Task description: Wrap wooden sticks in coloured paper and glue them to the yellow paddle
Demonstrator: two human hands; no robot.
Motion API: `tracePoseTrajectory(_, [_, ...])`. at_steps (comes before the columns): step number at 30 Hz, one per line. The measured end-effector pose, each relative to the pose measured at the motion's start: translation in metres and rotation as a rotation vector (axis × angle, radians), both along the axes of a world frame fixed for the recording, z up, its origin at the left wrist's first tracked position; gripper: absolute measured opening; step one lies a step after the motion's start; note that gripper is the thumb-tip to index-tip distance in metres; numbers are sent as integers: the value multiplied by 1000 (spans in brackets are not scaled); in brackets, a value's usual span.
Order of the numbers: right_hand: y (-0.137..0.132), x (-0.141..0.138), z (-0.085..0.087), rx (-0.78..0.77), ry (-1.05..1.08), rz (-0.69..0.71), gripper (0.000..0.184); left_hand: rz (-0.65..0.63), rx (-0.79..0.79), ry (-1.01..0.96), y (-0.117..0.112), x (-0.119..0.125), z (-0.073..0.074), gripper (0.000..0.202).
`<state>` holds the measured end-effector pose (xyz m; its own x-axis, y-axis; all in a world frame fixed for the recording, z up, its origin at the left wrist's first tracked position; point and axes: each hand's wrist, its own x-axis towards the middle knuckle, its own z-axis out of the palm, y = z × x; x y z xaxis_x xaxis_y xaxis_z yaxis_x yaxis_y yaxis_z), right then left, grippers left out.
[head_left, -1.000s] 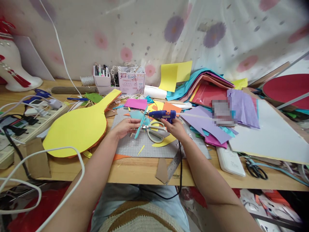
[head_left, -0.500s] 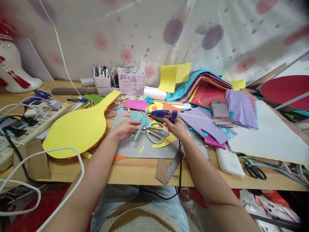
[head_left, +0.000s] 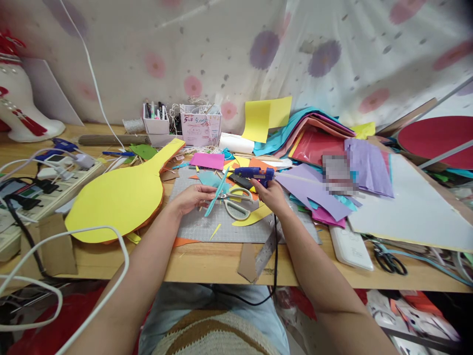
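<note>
My left hand (head_left: 192,196) pinches a narrow teal paper piece (head_left: 217,190) that stands tilted over the grey cutting mat (head_left: 207,224). My right hand (head_left: 271,195) is wrapped round the handle of a blue glue gun (head_left: 253,173), its nozzle pointing left a little short of the teal piece's top. The gun's black cord (head_left: 275,256) runs down off the table edge. White-handled scissors (head_left: 236,202) lie on the mat between my hands.
A big yellow paddle-shaped cutout (head_left: 121,195) lies left of the mat. Stacked coloured papers (head_left: 321,143) and a white board (head_left: 410,207) fill the right. A power strip with plugs (head_left: 40,185) sits far left, pen boxes (head_left: 201,123) at the back, black scissors (head_left: 389,256) near the right front edge.
The glue gun has shifted slightly right and back, away from the teal piece. My left hand and the teal piece have barely moved.
</note>
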<state>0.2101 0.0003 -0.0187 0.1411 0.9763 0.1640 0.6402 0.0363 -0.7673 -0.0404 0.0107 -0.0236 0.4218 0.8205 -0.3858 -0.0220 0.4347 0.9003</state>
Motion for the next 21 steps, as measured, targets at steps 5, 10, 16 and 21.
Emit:
tracePoseTrajectory(5, [3,3,-4,12,-6,-14,49,-9,-16,-39,2,-1,-3,31])
tracePoseTrajectory(10, [6,6,-9,19,11,-18,49,-21,-13,-29,0,0,-1,31])
tracePoseTrajectory(16, [7,8,-8,1,16,-39,49,18,-21,-5,-2,2,4,31])
tracePoseTrajectory(21, [5,8,-5,-17,21,-29,49,-1,-29,4,-3,2,6,31])
